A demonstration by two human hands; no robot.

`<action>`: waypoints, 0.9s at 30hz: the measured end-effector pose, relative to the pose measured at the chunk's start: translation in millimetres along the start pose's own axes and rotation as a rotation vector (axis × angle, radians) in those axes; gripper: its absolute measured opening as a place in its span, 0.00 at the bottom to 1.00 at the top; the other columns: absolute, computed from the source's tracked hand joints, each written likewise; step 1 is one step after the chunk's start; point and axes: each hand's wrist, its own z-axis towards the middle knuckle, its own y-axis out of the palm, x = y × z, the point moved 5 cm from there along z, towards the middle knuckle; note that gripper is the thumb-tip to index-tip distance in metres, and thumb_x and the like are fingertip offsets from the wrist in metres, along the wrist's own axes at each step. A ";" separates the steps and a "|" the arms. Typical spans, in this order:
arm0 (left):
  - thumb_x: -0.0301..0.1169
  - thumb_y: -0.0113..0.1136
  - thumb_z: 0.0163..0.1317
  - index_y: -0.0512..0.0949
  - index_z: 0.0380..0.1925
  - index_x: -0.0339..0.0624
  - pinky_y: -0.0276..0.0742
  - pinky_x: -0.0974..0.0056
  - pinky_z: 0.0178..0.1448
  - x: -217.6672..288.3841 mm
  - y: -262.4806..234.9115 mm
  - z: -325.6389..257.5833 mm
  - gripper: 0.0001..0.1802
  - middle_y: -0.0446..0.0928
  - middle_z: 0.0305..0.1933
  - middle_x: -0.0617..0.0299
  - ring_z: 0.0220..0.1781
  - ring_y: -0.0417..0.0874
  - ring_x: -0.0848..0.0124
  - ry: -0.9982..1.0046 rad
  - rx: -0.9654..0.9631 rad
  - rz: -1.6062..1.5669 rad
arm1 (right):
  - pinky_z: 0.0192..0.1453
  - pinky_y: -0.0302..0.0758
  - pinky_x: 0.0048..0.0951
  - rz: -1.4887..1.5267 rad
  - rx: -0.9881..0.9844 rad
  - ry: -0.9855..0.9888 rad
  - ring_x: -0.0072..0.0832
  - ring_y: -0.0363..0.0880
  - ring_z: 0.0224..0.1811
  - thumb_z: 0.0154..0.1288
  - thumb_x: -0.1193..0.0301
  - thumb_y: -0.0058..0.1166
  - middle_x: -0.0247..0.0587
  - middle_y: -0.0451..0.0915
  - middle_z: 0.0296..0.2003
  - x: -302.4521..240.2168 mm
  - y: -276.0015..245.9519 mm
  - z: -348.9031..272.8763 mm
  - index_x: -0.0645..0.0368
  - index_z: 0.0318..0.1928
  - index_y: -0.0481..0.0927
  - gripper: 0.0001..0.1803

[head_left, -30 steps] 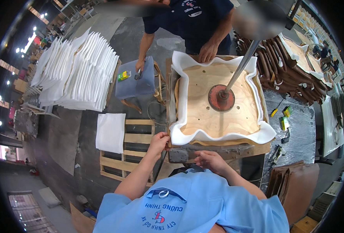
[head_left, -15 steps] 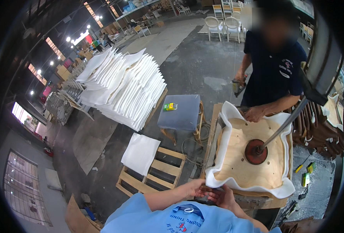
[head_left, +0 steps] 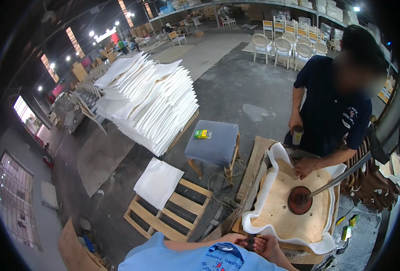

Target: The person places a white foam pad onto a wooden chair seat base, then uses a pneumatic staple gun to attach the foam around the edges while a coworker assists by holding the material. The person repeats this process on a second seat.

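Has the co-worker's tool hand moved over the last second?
Yes: the tool hand moved rightward in view, away from the blue stool.

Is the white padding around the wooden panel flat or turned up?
Turned up: the white padding rises in a wavy rim around the wooden panel, whose bare wood shows inside.

A wooden table [head_left: 252,168] carries white padding [head_left: 325,245] and a plywood panel [head_left: 272,205] — the grey floor [head_left: 222,86] bears a slatted pallet [head_left: 186,203].

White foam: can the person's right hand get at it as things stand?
Probably yes: the right hand is just beside the near edge of the white foam, with nothing visible between them.
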 end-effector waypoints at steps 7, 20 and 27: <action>0.60 0.63 0.70 0.81 0.47 0.51 0.70 0.67 0.29 17.2 51.9 2.8 0.24 0.80 0.32 0.65 0.24 0.74 0.74 -0.111 0.119 0.025 | 0.32 0.80 0.35 0.053 -0.126 0.143 0.36 0.83 0.29 0.81 0.32 0.27 0.42 0.86 0.29 0.4 1.4 7.2 0.64 0.39 0.84 0.47; 0.65 0.47 0.77 0.80 0.35 0.44 0.62 0.62 0.25 20.7 34.9 30.3 0.35 0.71 0.23 0.68 0.21 0.69 0.73 0.186 0.361 0.396 | 0.29 0.73 0.38 -0.430 0.038 -0.106 0.34 0.72 0.20 0.85 0.51 0.39 0.39 0.74 0.20 -11.1 16.3 -9.1 0.60 0.32 0.78 0.29; 0.64 0.44 0.79 0.78 0.24 0.50 0.65 0.61 0.22 33.9 18.1 17.0 0.34 0.68 0.15 0.67 0.15 0.67 0.71 0.358 0.275 0.495 | 0.28 0.74 0.40 -1.397 0.029 -1.132 0.36 0.79 0.19 0.76 0.57 0.50 0.39 0.81 0.18 -24.4 23.9 -18.1 0.59 0.32 0.82 0.20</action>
